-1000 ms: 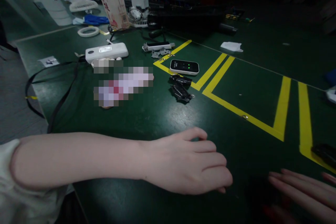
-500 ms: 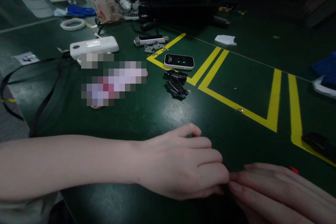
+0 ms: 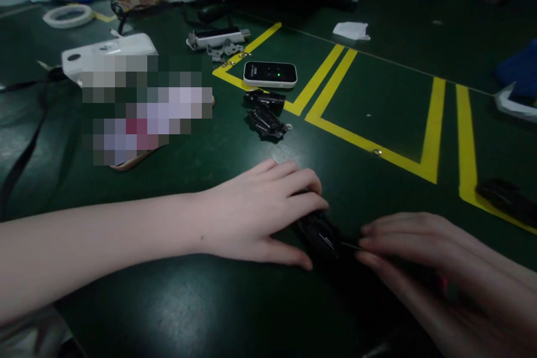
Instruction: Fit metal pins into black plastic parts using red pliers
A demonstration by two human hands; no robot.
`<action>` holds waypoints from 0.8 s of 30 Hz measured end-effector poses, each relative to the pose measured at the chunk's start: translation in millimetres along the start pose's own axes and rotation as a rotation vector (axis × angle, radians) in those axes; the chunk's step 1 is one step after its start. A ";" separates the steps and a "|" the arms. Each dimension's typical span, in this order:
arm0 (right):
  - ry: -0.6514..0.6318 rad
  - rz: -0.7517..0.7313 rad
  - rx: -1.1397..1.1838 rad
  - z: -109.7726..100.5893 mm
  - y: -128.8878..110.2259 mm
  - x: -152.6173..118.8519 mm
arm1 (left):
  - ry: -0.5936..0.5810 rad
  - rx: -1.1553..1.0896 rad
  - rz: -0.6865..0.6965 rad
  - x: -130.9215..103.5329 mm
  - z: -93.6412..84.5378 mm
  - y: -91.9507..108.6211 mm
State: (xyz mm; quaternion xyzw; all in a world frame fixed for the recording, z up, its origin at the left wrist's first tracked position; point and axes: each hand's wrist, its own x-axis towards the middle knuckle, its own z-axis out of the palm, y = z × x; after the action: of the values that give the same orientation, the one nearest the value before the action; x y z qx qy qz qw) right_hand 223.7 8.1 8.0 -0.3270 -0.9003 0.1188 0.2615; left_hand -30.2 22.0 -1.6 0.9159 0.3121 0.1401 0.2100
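At the lower centre of the frame, the left hand lies palm down and half open, its fingers bent over the upper end of a black part, its thumb stretched out on the near side. The right hand, at the lower right, pinches a thin shaft between thumb and fingertips; it points at the part's right end, though in this deep shadow contact is hard to confirm. Bare green tabletop spreads below the left forearm to a table edge at the lower left. Above the hands, more green surface runs to the yellow tape. Black pieces bound that room at upper centre, a dark object at the right edge.
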 end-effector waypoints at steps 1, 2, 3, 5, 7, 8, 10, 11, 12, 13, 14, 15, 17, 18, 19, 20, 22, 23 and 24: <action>-0.007 0.013 0.008 1.8 -1.1 1.8 | -0.007 -0.007 0.003 0.7 0.9 -1.0; -0.018 0.015 0.013 3.3 -2.1 3.2 | -0.005 -0.016 0.005 1.2 1.6 -1.2; -0.031 0.017 0.016 4.4 -3.1 4.4 | 0.001 -0.026 0.004 1.6 2.3 -1.0; -0.061 0.018 0.034 5.7 -5.1 6.4 | 0.019 -0.040 0.006 1.7 3.5 0.5; -0.089 0.051 0.065 6.6 -7.3 8.4 | 0.034 -0.049 0.014 1.8 4.9 2.0; -0.098 0.068 0.080 7.2 -8.4 9.4 | 0.041 -0.052 0.019 2.0 5.7 2.6; -0.105 0.083 0.100 8.7 -10.2 11.2 | 0.047 -0.059 0.031 2.8 7.3 3.2; -0.099 0.080 0.106 9.6 -10.8 11.9 | 0.049 -0.064 0.035 3.3 8.0 3.3; -0.096 0.079 0.106 10.3 -11.1 12.4 | 0.052 -0.069 0.036 3.8 8.5 3.5; -0.094 0.072 0.104 10.8 -11.2 12.6 | 0.056 -0.073 0.039 4.1 8.7 3.7; -0.093 0.072 0.101 10.9 -11.1 12.5 | 0.062 -0.075 0.040 4.3 8.8 4.0; -0.097 0.075 0.098 10.7 -11.0 12.2 | 0.069 -0.076 0.042 4.2 8.8 4.4; -0.104 0.087 0.097 9.5 -10.7 11.2 | 0.093 -0.074 0.052 3.4 8.4 5.6; -0.098 0.087 0.101 8.6 -10.8 10.7 | 0.107 -0.072 0.059 2.9 8.3 6.2; -0.089 0.082 0.105 7.7 -10.9 10.3 | 0.118 -0.069 0.064 2.4 8.1 6.9; -0.079 0.079 0.108 6.9 -11.2 10.2 | 0.130 -0.067 0.067 1.9 8.1 7.4; -0.051 0.080 0.118 5.8 -12.1 10.7 | 0.147 -0.074 0.074 1.2 8.1 8.1; -0.039 0.089 0.126 5.6 -12.5 11.2 | 0.153 -0.082 0.075 0.9 8.2 8.4; -0.034 0.104 0.133 5.5 -12.9 11.9 | 0.159 -0.089 0.076 0.8 8.3 8.5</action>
State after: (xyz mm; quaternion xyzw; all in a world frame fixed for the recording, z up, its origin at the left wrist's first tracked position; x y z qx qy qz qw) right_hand 206.2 5.8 13.1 -0.3530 -0.8766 0.1974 0.2608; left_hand -22.0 13.9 -4.7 0.9028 0.2861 0.2342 0.2196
